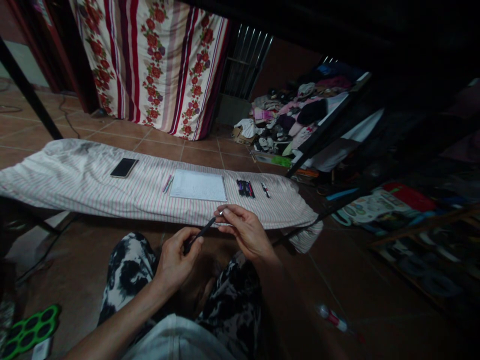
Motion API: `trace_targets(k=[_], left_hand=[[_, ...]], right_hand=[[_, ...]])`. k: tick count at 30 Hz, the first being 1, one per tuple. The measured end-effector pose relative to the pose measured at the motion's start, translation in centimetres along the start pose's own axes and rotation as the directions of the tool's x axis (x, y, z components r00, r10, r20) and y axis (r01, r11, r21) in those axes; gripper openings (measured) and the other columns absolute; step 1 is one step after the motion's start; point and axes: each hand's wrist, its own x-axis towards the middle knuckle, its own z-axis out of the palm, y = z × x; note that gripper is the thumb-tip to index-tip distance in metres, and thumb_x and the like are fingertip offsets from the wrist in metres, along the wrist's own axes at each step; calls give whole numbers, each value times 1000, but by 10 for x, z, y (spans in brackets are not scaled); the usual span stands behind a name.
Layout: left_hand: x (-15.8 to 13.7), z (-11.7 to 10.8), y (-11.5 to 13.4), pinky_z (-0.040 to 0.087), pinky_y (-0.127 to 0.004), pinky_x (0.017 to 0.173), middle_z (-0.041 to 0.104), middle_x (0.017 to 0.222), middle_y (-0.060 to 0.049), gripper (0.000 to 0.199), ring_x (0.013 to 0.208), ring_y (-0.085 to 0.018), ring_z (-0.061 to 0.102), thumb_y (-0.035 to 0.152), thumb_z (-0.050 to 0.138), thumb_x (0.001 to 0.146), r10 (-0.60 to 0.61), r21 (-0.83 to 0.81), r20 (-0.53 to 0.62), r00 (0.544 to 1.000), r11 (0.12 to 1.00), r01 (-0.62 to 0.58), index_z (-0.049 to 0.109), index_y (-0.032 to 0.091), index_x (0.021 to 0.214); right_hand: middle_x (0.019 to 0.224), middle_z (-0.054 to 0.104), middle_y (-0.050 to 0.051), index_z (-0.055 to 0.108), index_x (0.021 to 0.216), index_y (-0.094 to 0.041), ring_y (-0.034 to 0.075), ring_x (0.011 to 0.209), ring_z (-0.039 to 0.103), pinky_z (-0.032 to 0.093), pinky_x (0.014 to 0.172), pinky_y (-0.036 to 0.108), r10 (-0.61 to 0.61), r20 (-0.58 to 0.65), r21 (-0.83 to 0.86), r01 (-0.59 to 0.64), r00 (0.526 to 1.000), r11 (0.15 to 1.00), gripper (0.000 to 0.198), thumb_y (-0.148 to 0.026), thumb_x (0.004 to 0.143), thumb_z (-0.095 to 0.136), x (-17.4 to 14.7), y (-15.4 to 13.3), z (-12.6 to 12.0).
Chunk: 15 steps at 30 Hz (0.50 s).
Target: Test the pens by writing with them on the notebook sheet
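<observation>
A dark pen (204,230) slants up to the right between my hands, above my lap. My left hand (179,257) is closed around its lower end. My right hand (243,230) pinches its upper end, where a small silvery part shows. Beyond them a spiral notebook (198,185) lies open on a striped cloth (150,197), its page bearing faint marks. A row of several dark pens (245,189) lies right of the notebook, with another pen or two (265,189) farther right. Two slim pens (167,183), pinkish and light, rest along its left side.
A phone (124,167) lies on the cloth at the left. Behind hangs a flowered curtain (153,65), and a heap of clothes (292,115) is at the back right. A green object with round pads (30,330) and a small bottle (332,318) are on the floor.
</observation>
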Motion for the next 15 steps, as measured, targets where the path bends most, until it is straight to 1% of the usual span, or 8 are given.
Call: trace_targets(k=[4,8,15], left_hand=[[0,-1,-1,47,-23,66,67,80,-1,17,74,-15,61,28,51,79,-1,-11,-15,1000,1000,1,63,19,85],[0,-2,1,47,-24,65,66,78,-2,18,72,-15,61,28,50,79,-6,1,5,1000,1000,6,63,18,85],[0,-3,7,47,-25,67,66,78,-2,16,74,-16,61,26,49,79,5,14,23,1000,1000,-5,62,18,84]], right_hand=[[76,66,3,67,77,-17,11,67,62,50,56,20,-3,-12,2,3,1000,1000,24,-34,62,72,1,0,0],[79,66,3,66,79,-17,11,67,63,50,55,19,-5,-18,11,6,1000,1000,25,-35,63,71,1,0,-1],[74,65,1,66,78,-17,10,62,62,48,52,18,23,-19,19,-22,1000,1000,24,-34,62,72,2,-1,-1]])
